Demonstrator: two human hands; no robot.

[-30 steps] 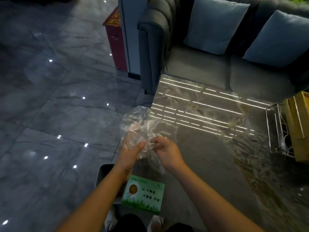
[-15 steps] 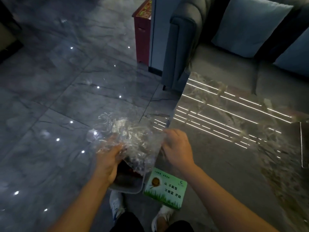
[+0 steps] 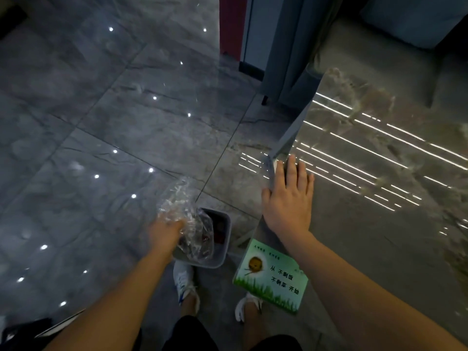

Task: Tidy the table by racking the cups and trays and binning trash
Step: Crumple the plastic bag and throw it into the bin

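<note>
Beside table, left hand grips plastic wrap over bin; right hand flat, empty.

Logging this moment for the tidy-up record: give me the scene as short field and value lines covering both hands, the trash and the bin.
left hand: grips the crumpled clear plastic, pushing it into the bin
right hand: open, palm flat on the table near its corner
bin: small, grey, on the floor beside the table, dark contents inside
plastic: partly inside the bin, the rest above the rim
green sign: on the table's near edge
</note>
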